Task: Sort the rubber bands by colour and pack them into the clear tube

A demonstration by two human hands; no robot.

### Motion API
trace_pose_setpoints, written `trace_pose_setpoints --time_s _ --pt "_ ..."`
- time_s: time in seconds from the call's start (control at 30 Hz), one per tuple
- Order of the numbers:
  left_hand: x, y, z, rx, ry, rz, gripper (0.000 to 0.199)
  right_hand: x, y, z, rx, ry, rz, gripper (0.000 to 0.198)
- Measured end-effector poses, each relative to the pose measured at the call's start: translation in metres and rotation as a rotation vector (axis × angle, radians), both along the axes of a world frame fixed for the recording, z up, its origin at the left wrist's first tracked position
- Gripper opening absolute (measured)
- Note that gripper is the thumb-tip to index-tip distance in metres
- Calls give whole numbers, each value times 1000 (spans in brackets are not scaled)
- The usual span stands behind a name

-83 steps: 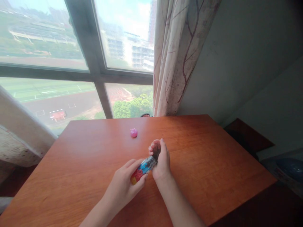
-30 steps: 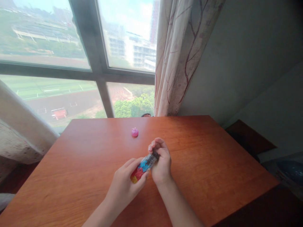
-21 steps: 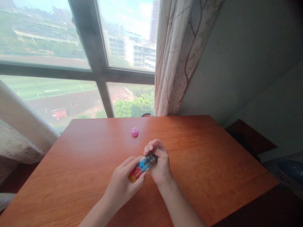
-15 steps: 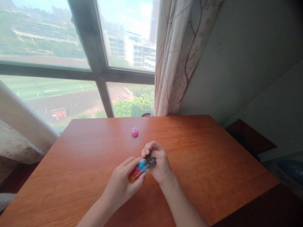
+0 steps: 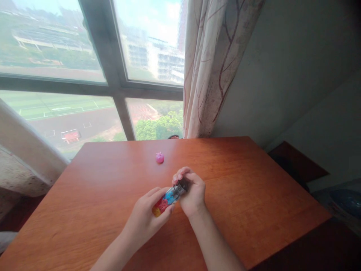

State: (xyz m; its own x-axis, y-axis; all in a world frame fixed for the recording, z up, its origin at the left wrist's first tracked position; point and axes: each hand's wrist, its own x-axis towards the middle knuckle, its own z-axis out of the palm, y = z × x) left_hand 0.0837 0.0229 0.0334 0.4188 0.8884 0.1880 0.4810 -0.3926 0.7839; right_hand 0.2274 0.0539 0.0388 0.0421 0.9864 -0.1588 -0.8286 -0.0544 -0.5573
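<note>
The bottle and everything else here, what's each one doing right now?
Colourful bottle: lying tilted, held at both ends.
Left hand: gripping the bottle's body.
Right hand: curled around the bottle's dark cap end.
Pink toy: sitting alone on the table, untouched.
Table: bearing the toy.
Curtain: drawn aside.

my left hand [image 5: 148,216] and right hand [image 5: 191,192] both bare, no gloves, no rings, no watch, no bracelet on what shows. both forearms bare up to bottom edge of frame, no sleeve or cuff in sight. left forearm enters from lower centre-left, right forearm from lower centre. fingers [image 5: 180,174] slim, nails short, rounded, with faint pinkish tint, polish or not cannot tell. no marks, tattoos or plasters visible. rest of body outside frame.
</note>
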Motion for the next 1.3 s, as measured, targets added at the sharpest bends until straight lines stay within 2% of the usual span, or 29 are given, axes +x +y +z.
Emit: trace_pose_setpoints --time_s 0.13,0.33,0.5,0.67,0.77,0.93,1.13,1.3 --pt "-2 0 1 -6 25 -29 31 5 3 0 -25 36 -16 15" --pt "-5 0 -2 9 66 -80 37 4 4 -2 -10 -82 -70 30" --pt "-1 -4 -5 47 73 -12 30 -9 -2 -7 25 -240 -146 38" --pt "5 -6 -4 44 -12 35 26 -17 -6 -8 89 -217 -192 33" --pt "6 -6 -5 32 -43 65 26 -17 -8 -6 143 -140 -159 26" --pt "6 -4 -6 16 -72 91 24 -14 -10 -2 240 -119 -96 29" --pt "4 -4 -6 48 -71 69 20 -14 -10 -4 242 -131 -60 30" --pt "0 -2 -7 118 -48 47 19 -10 -8 -1 214 -60 22 29"
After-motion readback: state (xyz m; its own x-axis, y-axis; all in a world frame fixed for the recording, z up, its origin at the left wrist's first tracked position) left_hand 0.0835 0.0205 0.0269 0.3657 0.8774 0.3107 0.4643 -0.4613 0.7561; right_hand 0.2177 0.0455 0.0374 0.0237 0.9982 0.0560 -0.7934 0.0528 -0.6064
